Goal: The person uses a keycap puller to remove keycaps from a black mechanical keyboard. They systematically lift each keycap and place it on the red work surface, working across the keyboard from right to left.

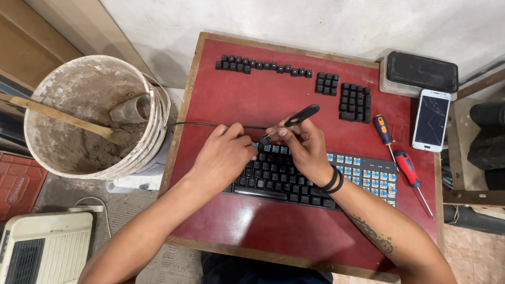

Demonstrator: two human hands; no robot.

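Note:
A black keyboard (276, 183) lies on a red table (245, 103), its right part stripped to blue switches (365, 174). My right hand (304, 146) grips a black-handled keycap puller (296, 118) over the keyboard's top edge. My left hand (222, 155) rests on the keyboard's upper left corner and holds it down. Removed black keycaps (264, 64) sit in a row along the far side of the table, with two more groups of keycaps (354, 102) to the right.
Two screwdrivers (401, 159) with red and orange handles lie right of the keyboard. A white phone (431, 120) and a dark phone (422, 70) sit at the far right corner. A dirty bucket (92, 117) with a stick stands left of the table.

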